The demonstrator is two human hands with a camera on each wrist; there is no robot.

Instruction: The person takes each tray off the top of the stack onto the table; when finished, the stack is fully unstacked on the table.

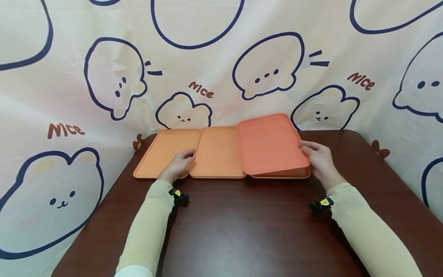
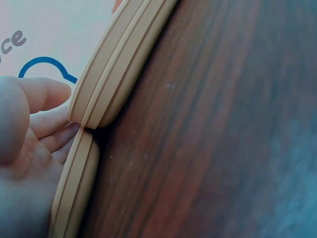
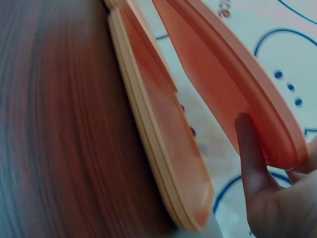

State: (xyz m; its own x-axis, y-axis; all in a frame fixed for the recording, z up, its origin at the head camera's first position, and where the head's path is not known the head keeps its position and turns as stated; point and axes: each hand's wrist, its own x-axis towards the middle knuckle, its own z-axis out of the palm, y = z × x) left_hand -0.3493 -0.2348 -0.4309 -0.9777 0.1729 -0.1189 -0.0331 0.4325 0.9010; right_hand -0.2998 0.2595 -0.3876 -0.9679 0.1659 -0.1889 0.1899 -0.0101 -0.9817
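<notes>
Several trays (image 1: 216,150) on brown table (image 1: 242,223); cartoon-printed backdrop (image 1: 214,65).

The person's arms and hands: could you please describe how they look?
Left sleeve and right sleeve are pale cream, each bearing a black device marked yellow; white fabric shows below the left one. Left hand and right hand are bare.
</notes>
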